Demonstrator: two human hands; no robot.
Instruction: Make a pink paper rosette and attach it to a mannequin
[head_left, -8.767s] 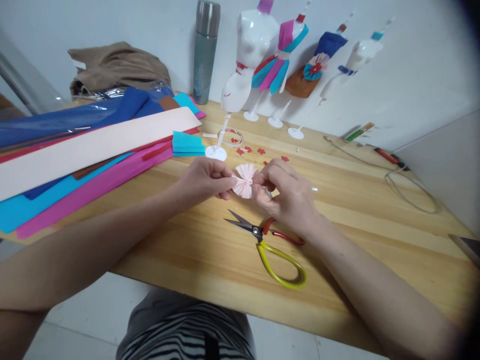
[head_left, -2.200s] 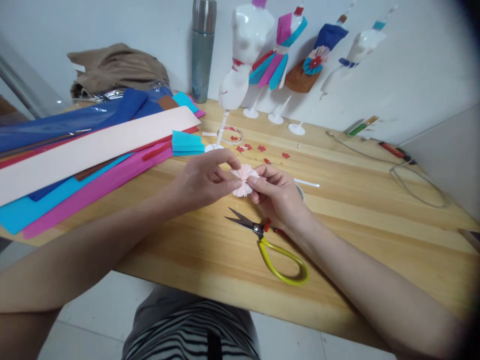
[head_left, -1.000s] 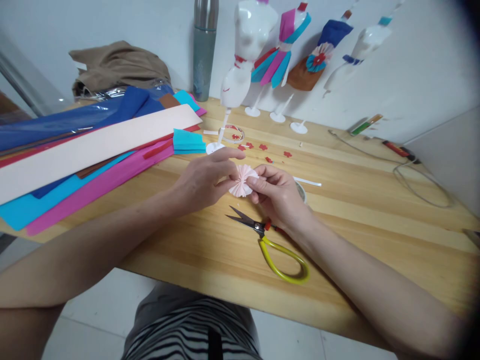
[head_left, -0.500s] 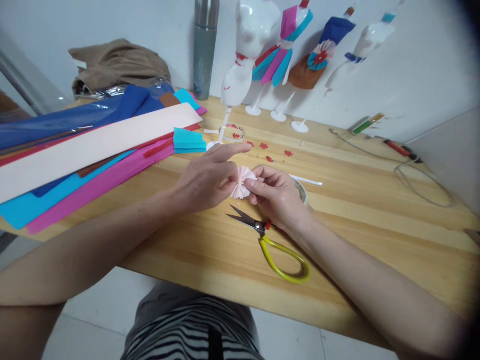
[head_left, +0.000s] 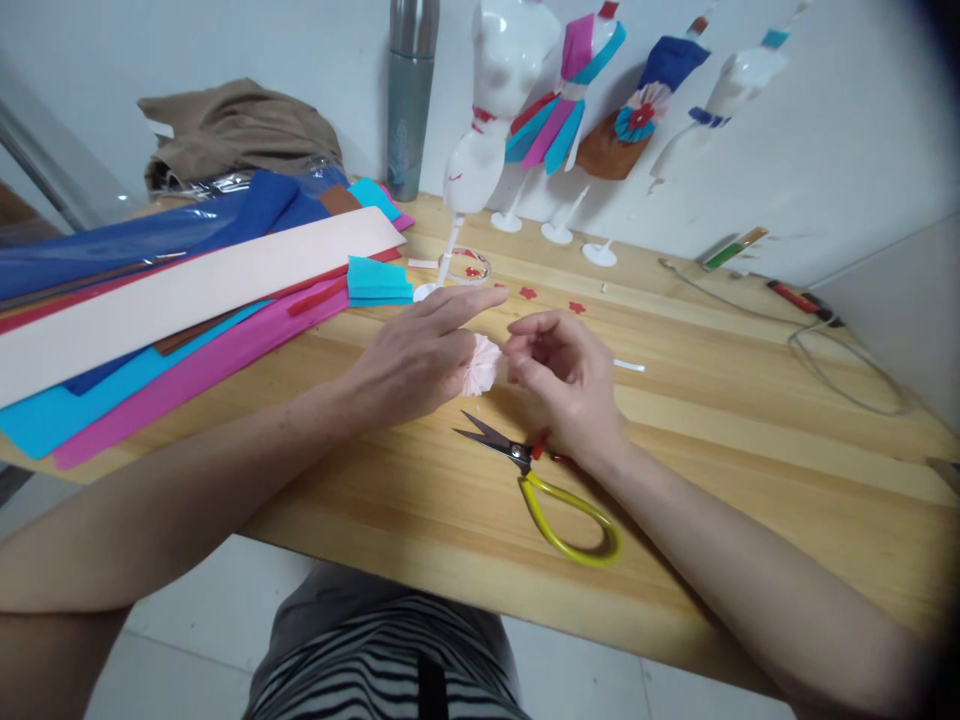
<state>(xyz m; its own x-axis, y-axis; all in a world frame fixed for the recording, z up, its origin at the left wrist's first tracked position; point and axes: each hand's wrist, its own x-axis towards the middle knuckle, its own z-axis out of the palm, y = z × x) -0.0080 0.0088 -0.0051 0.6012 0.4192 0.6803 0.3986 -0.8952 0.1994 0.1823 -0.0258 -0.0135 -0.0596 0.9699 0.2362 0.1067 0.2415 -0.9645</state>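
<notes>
A pale pink pleated paper rosette is pinched at its left edge in my left hand, whose index finger stretches out above it. My right hand is just to the right of the rosette, apart from it, fingers curled and thumb a little away from the index finger. I see nothing in that hand. Below both hands, scissors with yellow handles lie on the wooden table, blades parted and pointing up-left. A small red piece shows beside the scissors' pivot, partly behind my right wrist.
Coloured paper strips are piled at left. White mannequins, some dressed in coloured paper, stand along the wall beside a flask. Red paper flowers, a clear tape roll and a cable lie behind my hands.
My right hand has let go of the rosette and moved slightly right, its fingers loosening. My left hand keeps the rosette in nearly the same place. The round object behind my right hand is now hidden.
</notes>
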